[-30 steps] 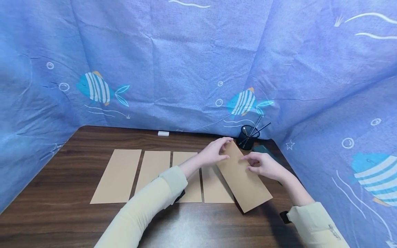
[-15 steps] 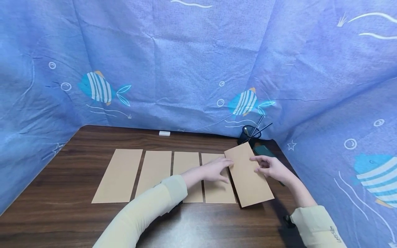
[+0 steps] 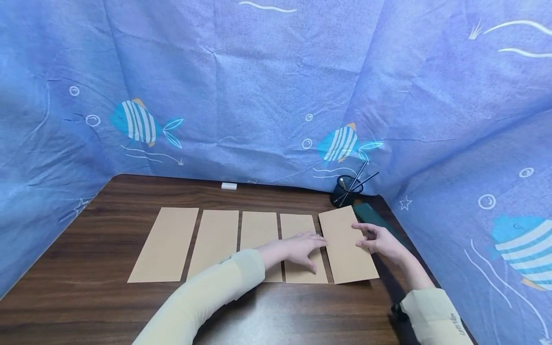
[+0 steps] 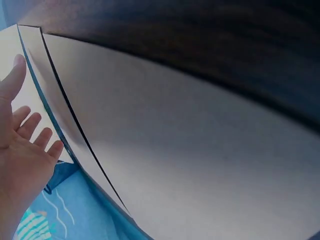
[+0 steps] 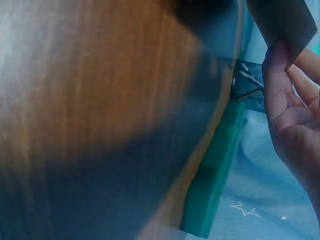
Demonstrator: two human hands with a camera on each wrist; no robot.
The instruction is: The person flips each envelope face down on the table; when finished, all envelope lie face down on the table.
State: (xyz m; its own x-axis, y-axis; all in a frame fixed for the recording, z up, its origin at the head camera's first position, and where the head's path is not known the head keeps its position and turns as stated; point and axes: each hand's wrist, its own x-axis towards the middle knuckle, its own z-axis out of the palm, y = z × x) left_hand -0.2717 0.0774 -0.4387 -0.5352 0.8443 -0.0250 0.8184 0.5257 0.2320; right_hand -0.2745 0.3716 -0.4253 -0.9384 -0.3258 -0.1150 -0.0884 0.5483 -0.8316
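Note:
A brown paper sheet [image 3: 345, 254] is held at the right end of a row, its near edge tilted slightly up off the table. My right hand [image 3: 380, 243] pinches its right edge between thumb and fingers; the right wrist view shows the thumb against the sheet [image 5: 285, 22]. My left hand [image 3: 302, 250] reaches over the fourth sheet [image 3: 297, 223], fingers extended and fingertips right at the held sheet's left edge. In the left wrist view, the left hand [image 4: 27, 145] has its fingers spread.
Further left lie three more brown sheets, including the leftmost sheet [image 3: 166, 244], on the dark wooden table [image 3: 86, 249]. A black mesh pen holder [image 3: 345, 191] with pens stands at the back right, beside a green box [image 3: 368, 213]. A white block [image 3: 229, 186] sits at the back edge.
The sheet in the right hand has turned straighter and come down beside the row. My left hand has let go of its top and moved nearer, to its left edge.

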